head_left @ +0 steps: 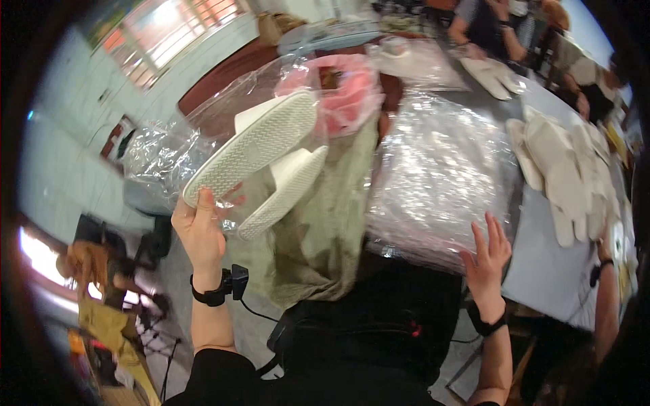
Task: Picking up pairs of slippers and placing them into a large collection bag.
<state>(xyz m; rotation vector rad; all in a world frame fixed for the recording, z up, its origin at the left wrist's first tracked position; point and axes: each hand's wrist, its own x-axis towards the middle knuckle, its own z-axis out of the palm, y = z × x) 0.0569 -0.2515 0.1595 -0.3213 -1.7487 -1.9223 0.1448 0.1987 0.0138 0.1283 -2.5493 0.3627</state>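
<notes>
My left hand (200,227) is closed round one end of a white slide slipper (254,145), its woven-textured sole facing me. Just below hangs a second white slipper (288,193), tilted the same way; I cannot tell what holds it up. Clear plastic film (169,155) spreads behind and beside the pair, and whether it wraps them is unclear. Over the near right edge of a thick stack of clear plastic bags (440,176), my right hand (487,254) has its fingers spread and holds nothing. Contact with the stack is hard to judge.
A pink plastic bag (349,101) stands open behind the slippers, above a greenish cloth sack (325,230). White gloves (562,169) lie on the grey table (542,277) at right. Another person's forearm (607,298) reaches in there; other people sit at the far right.
</notes>
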